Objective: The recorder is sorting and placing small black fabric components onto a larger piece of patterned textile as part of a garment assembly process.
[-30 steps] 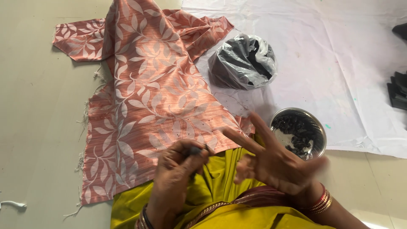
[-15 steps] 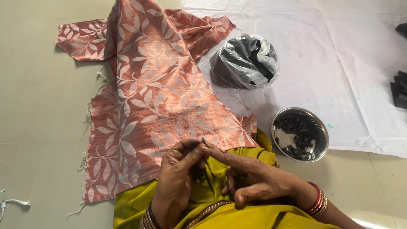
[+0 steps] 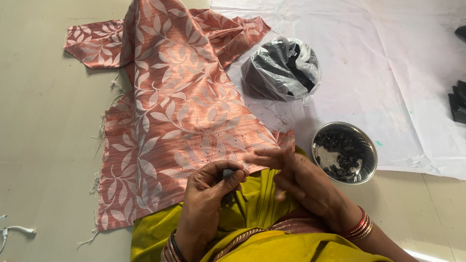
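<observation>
I see my left hand (image 3: pixel 209 204) pinched shut, thumb and forefinger closed on a small dark bead (image 3: pixel 227 172) that sits just at the lower hem of the pink cloth (image 3: pixel 170 111). My right hand (image 3: pixel 296 182) is open and holds nothing; its fingers (image 3: pixel 264 157) are spread and point left, just beside the bead and over the cloth's lower right corner. Whether they touch the cloth I cannot tell. Both wrists carry bangles (image 3: pixel 358 227).

Under my hands lies a yellow-green garment (image 3: pixel 252 213) on my lap, which overlaps the hem. The cloth, pink with a pale leaf print, runs up and away from me, one side folded over at the top; its left edge is frayed, with loose threads on the bare floor (image 3: pixel 43 155). That floor to the left gives the most open room, with only a white cable (image 3: pixel 19 229) at the far lower left.

To the right, near my open hand, a round steel bowl (image 3: pixel 345 152) of small dark bits stands on the edge of a white sheet (image 3: pixel 388 73). Above it, a clear plastic bag (image 3: pixel 282 69) of dark material, roughly round and tied loosely, rests at the sheet's left edge, just beside the cloth. Dark objects (image 3: pixel 458 102) sit at the right border.
</observation>
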